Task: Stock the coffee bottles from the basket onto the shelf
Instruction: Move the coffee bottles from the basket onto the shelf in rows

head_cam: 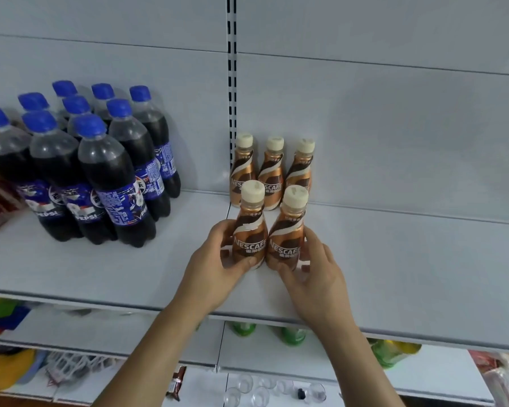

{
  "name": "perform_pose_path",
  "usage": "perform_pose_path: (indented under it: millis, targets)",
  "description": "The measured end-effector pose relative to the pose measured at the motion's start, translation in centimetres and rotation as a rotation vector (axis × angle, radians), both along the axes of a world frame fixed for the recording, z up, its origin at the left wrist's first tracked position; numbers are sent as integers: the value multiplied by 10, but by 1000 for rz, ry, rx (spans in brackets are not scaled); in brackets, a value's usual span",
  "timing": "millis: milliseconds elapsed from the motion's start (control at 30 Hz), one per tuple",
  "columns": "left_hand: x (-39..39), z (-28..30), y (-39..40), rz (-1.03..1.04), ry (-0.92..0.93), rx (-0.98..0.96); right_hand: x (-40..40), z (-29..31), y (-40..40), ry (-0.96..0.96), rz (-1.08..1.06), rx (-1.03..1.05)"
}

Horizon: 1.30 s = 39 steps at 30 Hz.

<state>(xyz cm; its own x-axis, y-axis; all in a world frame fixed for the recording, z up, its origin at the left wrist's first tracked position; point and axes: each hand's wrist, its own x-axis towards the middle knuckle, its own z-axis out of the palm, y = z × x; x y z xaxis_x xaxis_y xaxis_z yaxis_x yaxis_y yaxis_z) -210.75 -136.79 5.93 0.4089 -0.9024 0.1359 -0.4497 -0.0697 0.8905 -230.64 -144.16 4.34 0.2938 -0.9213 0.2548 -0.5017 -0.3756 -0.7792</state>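
On the white shelf (394,274), just right of the slotted upright (231,83), two Nescafé coffee bottles are held upright, side by side and touching. The left bottle (249,230) is gripped low on its body by the left hand (218,265), thumb across the front and fingers curled behind; the right bottle (287,233) is gripped the same way by the right hand (315,268). Each bottle stands directly ahead of its own hand, long axis vertical, base on or just at the shelf surface. Straight behind them, against the back panel, a row of three matching bottles (272,174) is already set, so any push would be directed backward. The bottles are seen as small and waisted, with cream caps and copper-brown sleeves. The basket is not in view. Pepsi bottles (100,177) are grouped well to the left.
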Motion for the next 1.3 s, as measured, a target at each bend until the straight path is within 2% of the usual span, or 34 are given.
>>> perform_pose_path:
  millis: [300, 533, 1300]
  targets:
    - [27, 1, -24, 8, -107, 48, 42, 0, -16, 11, -70, -88]
    - [48, 2, -54, 7, -118, 42, 64, 0, -38, 81, -76, -125]
    - [62, -4, -86, -27, -234, 54, 79, -5, -68, 149, -80, -187]
